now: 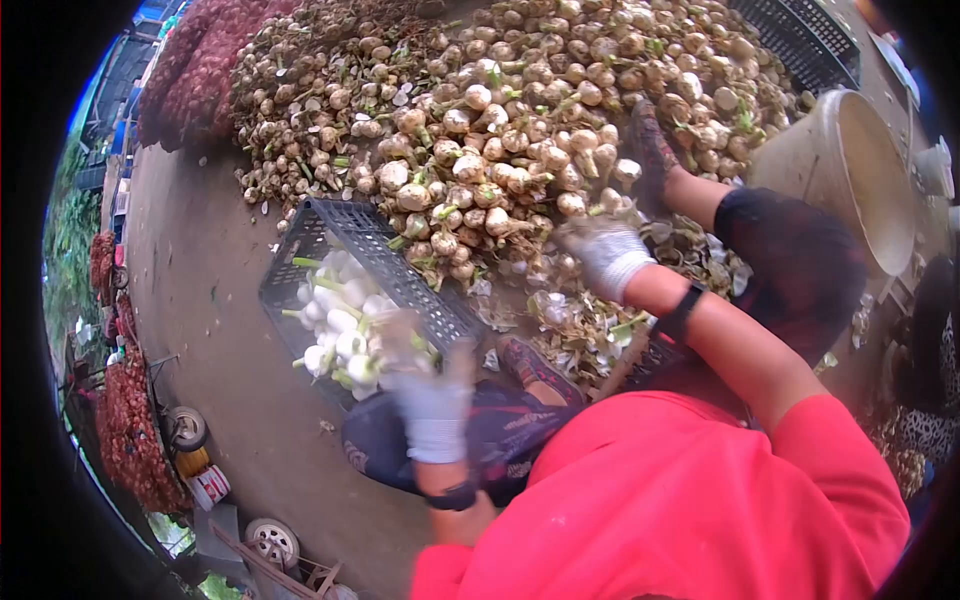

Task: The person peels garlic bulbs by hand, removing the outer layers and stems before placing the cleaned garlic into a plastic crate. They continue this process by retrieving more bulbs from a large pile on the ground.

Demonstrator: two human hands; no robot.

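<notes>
My left hand [430, 385], in a whitish glove, hangs over the near edge of the black plastic crate [425, 270]. Motion smears it, but its thumb and fingers stand apart and nothing shows between them. Inside the crate lie clean white onion-like bulbs [345, 320] with short green stems. At the near edge of a big heap of brownish unpeeled bulbs [500, 150] is my right hand [605, 250], gloved too. Its fingers are blurred against the bulbs and skins, so whether they grip one cannot be made out. Peeled skins [590, 325] litter the ground below it.
A large pale bucket [835, 165] lies tilted at the right of the heap. Another black crate [800, 40] stands behind. Red mesh sacks [200, 75] are at the back left. Wheels [272, 542] and more filled sacks [135, 430] line the left side of the concrete floor.
</notes>
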